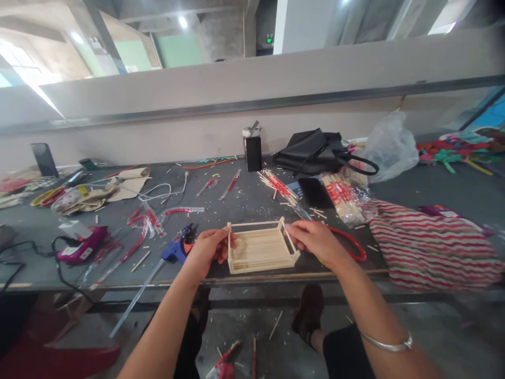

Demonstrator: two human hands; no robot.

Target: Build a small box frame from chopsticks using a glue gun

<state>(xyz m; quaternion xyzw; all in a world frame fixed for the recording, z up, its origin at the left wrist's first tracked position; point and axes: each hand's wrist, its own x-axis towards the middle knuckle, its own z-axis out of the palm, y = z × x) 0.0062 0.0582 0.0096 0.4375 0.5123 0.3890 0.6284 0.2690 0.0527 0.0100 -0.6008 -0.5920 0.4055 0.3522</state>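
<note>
With our 2 hands we grip a small stick-built wooden tray (260, 248) at the near edge of the table (236, 208): our left hand (209, 247) has its fingers closed on the left end, our right hand (313, 237) pinches the upper right corner. We cannot tell whether it touches the table. A blue glue gun (176, 251) lies just left of our left hand.
</note>
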